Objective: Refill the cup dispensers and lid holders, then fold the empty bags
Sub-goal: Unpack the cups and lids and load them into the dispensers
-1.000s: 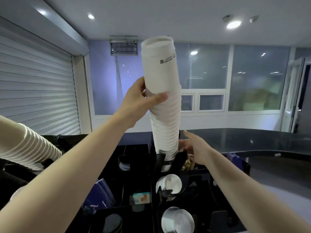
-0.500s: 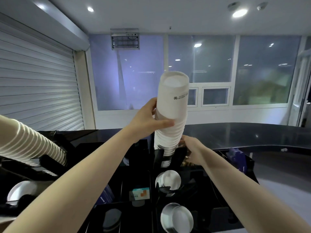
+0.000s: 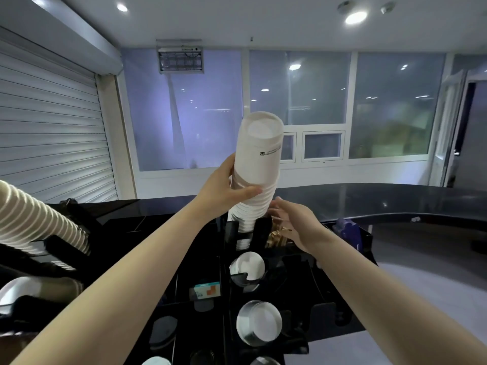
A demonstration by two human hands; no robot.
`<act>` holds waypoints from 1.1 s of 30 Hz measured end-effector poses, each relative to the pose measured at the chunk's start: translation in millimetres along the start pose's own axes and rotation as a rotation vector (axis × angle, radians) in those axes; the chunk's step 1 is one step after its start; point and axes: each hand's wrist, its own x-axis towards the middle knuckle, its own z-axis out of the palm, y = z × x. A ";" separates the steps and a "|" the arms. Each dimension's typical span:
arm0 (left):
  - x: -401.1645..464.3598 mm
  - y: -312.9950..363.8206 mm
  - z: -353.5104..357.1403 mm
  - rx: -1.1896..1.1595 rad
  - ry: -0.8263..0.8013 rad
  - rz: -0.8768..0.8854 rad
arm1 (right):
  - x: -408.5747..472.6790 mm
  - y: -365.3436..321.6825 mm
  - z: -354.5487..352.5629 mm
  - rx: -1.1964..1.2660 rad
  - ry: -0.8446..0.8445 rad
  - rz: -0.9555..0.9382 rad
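The cup stack (image 3: 257, 169) stands nearly upright, top leaning right, its lower end inside the black dispenser (image 3: 246, 233); left hand (image 3: 224, 191) grips its middle, right hand (image 3: 295, 222) spread just beside

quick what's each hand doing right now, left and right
Left hand: grips the stack of white paper cups, thumb across its front.
Right hand: fingers relaxed beside the stack's lower end, holding nothing.
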 end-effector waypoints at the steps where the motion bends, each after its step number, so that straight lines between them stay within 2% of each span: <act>1: -1.7 -1.9 0.1 0.011 -0.004 -0.006 | -5.9 -2.3 -0.9 -0.001 0.007 -0.004; 5: -22.7 -16.6 1.9 0.010 0.059 -0.190 | -33.1 -9.0 -6.1 -0.008 0.065 -0.003; 8: -57.5 -27.9 6.2 0.176 0.021 -0.268 | -60.4 -3.7 -11.1 -0.042 0.075 -0.064; 13: -121.1 -22.9 20.5 0.527 -0.247 -0.128 | -115.1 24.6 -20.3 -0.410 0.119 -0.264; 16: -153.8 -7.4 32.3 0.668 -0.338 -0.067 | -152.5 46.3 -24.7 -0.583 0.139 -0.271; 23: -231.6 28.5 68.6 0.749 -0.423 0.047 | -256.2 90.9 -45.5 -0.927 0.184 -0.152; 27: -243.1 62.3 109.7 0.675 -0.439 0.153 | -299.6 97.4 -71.1 -1.034 0.215 -0.133; 33: -231.1 95.4 180.3 0.540 -0.489 0.187 | -348.0 100.5 -132.8 -1.140 0.331 -0.112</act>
